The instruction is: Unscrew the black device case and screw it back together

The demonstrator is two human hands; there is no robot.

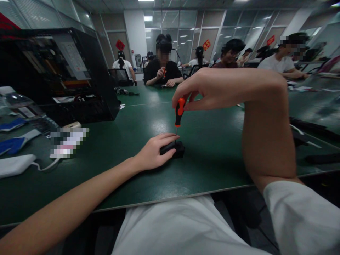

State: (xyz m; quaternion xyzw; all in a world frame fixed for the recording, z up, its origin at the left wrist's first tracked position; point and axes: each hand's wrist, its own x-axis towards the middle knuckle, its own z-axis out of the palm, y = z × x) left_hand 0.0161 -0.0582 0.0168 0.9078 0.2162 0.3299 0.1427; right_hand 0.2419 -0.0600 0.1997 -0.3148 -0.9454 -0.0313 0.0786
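Observation:
A small black box-like part point(180, 150) lies on the green tabletop in front of me. My left hand point(156, 150) grips it from the left, fingers along its far side and thumb along the near side. Above it, my right hand point(195, 90) pinches the top of a red and black screwdriver point(179, 112). The screwdriver stands nearly upright, its thin shaft reaching down to the top of the black part beside my left fingertips. Where the tip meets the part is too small to make out.
An open black computer case point(92, 74) stands at the left, with a plastic bottle point(29, 109), blue and white items and a white power bank-like block point(17, 165) nearer me. Dark items lie at the right. Across the green table point(127, 132), a person in black point(151, 74) holds a screwdriver.

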